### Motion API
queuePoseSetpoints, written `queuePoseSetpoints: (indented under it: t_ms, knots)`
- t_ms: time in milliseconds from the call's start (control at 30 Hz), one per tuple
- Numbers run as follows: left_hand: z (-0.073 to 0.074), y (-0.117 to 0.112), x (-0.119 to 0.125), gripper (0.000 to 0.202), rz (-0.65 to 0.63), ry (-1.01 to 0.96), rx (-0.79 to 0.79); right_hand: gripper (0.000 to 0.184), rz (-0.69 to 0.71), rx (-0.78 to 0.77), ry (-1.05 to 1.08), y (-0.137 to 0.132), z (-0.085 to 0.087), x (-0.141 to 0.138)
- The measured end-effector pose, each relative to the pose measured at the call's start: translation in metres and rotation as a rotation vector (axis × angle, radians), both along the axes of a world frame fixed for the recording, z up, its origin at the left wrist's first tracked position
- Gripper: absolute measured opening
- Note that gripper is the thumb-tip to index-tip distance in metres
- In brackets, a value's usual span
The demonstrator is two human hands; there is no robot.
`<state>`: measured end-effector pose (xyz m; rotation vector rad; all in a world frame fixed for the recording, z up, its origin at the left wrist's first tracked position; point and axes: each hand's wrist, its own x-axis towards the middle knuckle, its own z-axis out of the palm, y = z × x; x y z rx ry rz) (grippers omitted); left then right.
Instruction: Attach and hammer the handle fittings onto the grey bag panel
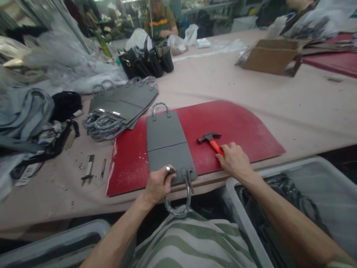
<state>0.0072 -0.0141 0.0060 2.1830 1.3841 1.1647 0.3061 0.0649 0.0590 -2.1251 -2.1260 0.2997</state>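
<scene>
Head view: at lower centre of the frame the left hand [158,184] is closed on the near edge of a grey bag panel [167,143], thumb on top, just beside the wrapped handle [181,203] that hangs off the table edge toward the striped shirt [192,242]. The panel lies flat on a red board [237,126] in the middle of the frame, its far handle [160,108] pointing up the frame. A few small rivets [143,156] sit on the board touching or just beside the panel's left edge.

Right of centre the right hand [234,160] rests on the board with fingers curled over the orange grip of a hammer [212,140]; the dark head points left, lying near the panel but apart from it. Whether the fingers fully clasp the grip I cannot tell.

Left of the board, lower left, 2 small tools [89,169] lie on the pale table [306,108]. Above them, centre left, a stack of grey panels [128,102] with wrapped handles lies near the board's far left corner. Further up, upper centre, stand finished black bags [147,61], with another person [160,22] seated behind them. A cardboard box [272,56] lies at upper right. A grey bin [306,175] fills the lower right, touching the right forearm
</scene>
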Motion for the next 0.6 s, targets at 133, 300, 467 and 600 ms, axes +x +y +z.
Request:
queuePoseSetpoints:
  t_ms: [133, 300, 467, 600]
  knots:
    - [0.003, -0.001, 0.001, 0.014, -0.01, 0.006, -0.018, 0.007, -0.047, -0.128, 0.133, 0.009, 0.011, -0.005]
    - [0.003, 0.0, 0.002, 0.011, -0.008, 0.019, -0.007, 0.018, -0.147, -0.386, 0.628, -0.015, 0.011, -0.004]
    - [0.003, 0.001, 0.004, 0.009, -0.009, -0.019, -0.012, 0.051, -0.385, -0.648, 1.278, -0.059, 0.007, -0.011]
    - [0.002, 0.002, 0.004, 0.01, -0.022, -0.012, -0.02, 0.06, -0.19, -0.366, 1.05, -0.078, 0.05, -0.022]
